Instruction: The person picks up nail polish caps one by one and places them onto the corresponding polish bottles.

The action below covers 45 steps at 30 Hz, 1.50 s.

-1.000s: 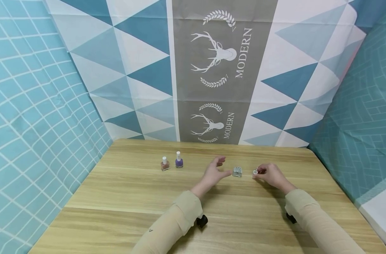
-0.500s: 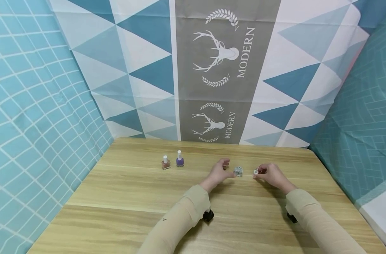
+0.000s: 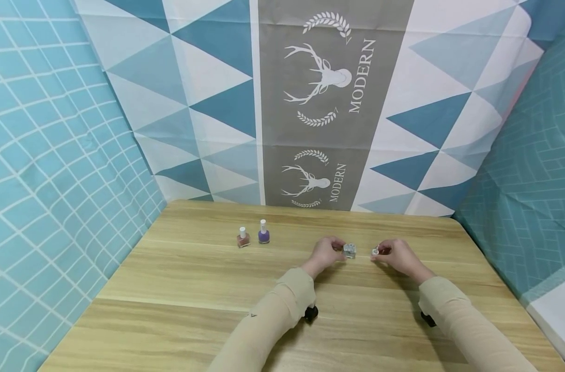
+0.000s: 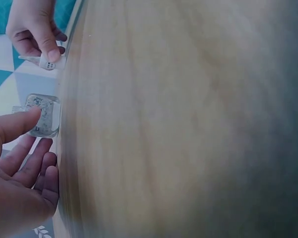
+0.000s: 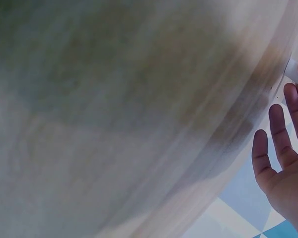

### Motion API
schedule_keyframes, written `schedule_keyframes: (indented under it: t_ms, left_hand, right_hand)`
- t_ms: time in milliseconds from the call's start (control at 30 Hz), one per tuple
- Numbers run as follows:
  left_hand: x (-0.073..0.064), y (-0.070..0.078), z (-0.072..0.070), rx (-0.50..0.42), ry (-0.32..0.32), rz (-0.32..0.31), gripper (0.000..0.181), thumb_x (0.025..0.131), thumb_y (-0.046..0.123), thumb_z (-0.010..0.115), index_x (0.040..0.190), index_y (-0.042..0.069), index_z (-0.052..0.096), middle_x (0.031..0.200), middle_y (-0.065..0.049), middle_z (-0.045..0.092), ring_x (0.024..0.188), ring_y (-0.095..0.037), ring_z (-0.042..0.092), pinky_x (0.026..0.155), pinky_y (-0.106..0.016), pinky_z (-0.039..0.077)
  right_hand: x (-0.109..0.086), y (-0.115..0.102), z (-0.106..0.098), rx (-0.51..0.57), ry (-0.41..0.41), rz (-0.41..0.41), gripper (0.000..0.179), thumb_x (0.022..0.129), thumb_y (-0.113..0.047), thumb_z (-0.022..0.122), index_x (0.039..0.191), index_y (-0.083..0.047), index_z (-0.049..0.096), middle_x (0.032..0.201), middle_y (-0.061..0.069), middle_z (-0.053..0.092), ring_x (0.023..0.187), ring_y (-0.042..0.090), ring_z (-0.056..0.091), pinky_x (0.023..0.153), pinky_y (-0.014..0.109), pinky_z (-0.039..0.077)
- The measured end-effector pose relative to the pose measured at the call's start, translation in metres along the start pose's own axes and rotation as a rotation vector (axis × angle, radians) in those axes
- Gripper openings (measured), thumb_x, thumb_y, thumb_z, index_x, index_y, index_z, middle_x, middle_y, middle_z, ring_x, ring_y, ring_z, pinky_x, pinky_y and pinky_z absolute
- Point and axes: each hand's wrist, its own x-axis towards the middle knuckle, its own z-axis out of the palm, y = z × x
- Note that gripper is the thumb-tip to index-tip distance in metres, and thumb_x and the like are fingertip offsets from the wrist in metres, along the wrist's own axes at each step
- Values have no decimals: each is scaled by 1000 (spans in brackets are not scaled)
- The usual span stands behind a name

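A small square bottle of silvery glitter nail polish (image 3: pixel 350 251) stands uncapped on the wooden table; its face shows closer in the left wrist view as the glitter bottle (image 4: pixel 48 119). My left hand (image 3: pixel 326 254) has it by its left side, thumb across the front and fingers around behind. To the right, my right hand (image 3: pixel 398 257) pinches a white nail polish cap (image 3: pixel 375 252) between thumb and fingertips, low over the table. In the left wrist view a thin pale stem sticks out of that cap (image 4: pixel 48 63). The right wrist view catches only part of this hand (image 5: pixel 288 153).
A brownish-pink nail polish bottle (image 3: pixel 243 241) and a purple one (image 3: pixel 263 236), both with white caps, stand further left on the table (image 3: pixel 180 279). A patterned cloth (image 3: pixel 217 103) hangs behind the table's back edge, with teal cloths at both sides.
My left hand has moved right to the glitter bottle, and its fingers have closed in from a wide spread. The right hand stays almost still with the cap.
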Motion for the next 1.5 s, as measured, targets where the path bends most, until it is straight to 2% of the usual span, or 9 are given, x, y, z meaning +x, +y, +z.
schedule_keyframes:
  t_ms: [333, 500, 867, 1100, 1333, 1500]
  left_hand:
    - [1, 3, 4, 38, 59, -6, 22, 75, 1, 76, 95, 5, 67, 89, -4, 66, 79, -11, 57, 72, -22, 48]
    - [0, 4, 5, 65, 84, 17, 19, 74, 2, 77, 91, 4, 68, 83, -3, 66, 74, -9, 57, 69, -21, 47]
    - [-1, 2, 4, 45, 91, 23, 16, 76, 4, 76, 90, 4, 68, 84, -5, 65, 74, -9, 54, 67, -20, 46]
    - [-3, 6, -1, 19, 69, 45, 14, 80, 7, 74, 92, 4, 67, 83, -1, 64, 75, -8, 55, 66, -18, 47]
    - [-7, 15, -12, -21, 35, 63, 16, 82, 7, 72, 95, 2, 66, 85, -3, 64, 75, -8, 55, 65, -18, 48]
    - [-12, 21, -20, -20, 11, 75, 16, 83, 11, 72, 95, 3, 66, 85, -2, 63, 75, -8, 55, 65, -18, 47]
  right_hand:
    - [1, 1, 0, -3, -2, 3, 20, 78, -24, 77, 83, -7, 69, 76, 2, 63, 66, 15, 49, 56, 27, 43]
    - [2, 1, 0, -6, 2, 2, 19, 78, -23, 78, 83, -6, 70, 76, 2, 64, 66, 15, 50, 57, 27, 45]
    - [0, 0, 0, 4, 4, -5, 18, 79, -22, 77, 83, -6, 70, 77, 3, 64, 66, 13, 52, 56, 26, 46]
    - [1, -7, -8, 22, -5, 30, 16, 82, -23, 74, 86, -8, 70, 78, 2, 65, 66, 14, 53, 56, 26, 46]
    - [3, -25, -26, -13, 19, -21, 12, 84, -20, 71, 83, -8, 68, 79, 3, 66, 74, 16, 59, 60, 29, 47]
    - [-1, -34, -38, -10, 24, -19, 16, 85, -22, 71, 82, -7, 65, 78, 4, 66, 73, 15, 61, 58, 28, 48]
